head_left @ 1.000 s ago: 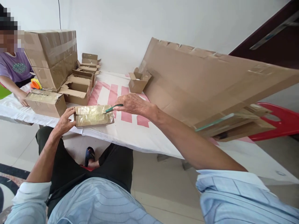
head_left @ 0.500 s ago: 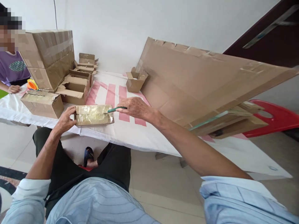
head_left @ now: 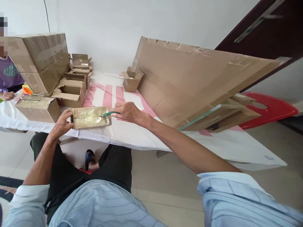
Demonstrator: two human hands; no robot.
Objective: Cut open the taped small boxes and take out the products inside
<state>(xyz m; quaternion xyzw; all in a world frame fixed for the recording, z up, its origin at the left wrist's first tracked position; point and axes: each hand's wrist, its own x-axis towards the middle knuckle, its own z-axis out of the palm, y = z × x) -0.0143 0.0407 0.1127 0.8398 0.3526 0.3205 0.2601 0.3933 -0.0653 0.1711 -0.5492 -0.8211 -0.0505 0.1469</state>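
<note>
A small cardboard box (head_left: 91,121), its top covered with shiny clear tape, lies at the front edge of the table. My left hand (head_left: 61,124) grips its left end, thumb near the front corner and fingers at the back. In my right hand (head_left: 126,112) is a slim green utility knife (head_left: 111,113), pointing left. Its tip meets the tape along the middle seam, near the right end of the box; the blade itself is too small to make out.
Left of my hand stands another taped box (head_left: 38,108), with opened boxes (head_left: 68,93) and large stacked cartons (head_left: 42,63) behind. A small open box (head_left: 131,80) sits near a big leaning cardboard sheet (head_left: 189,75). A red chair (head_left: 272,108) is at right; a person (head_left: 10,72) is far left.
The view has shifted, so most things appear further left. The knife tip has moved slightly left along the seam, while my left hand keeps its hold on the box.
</note>
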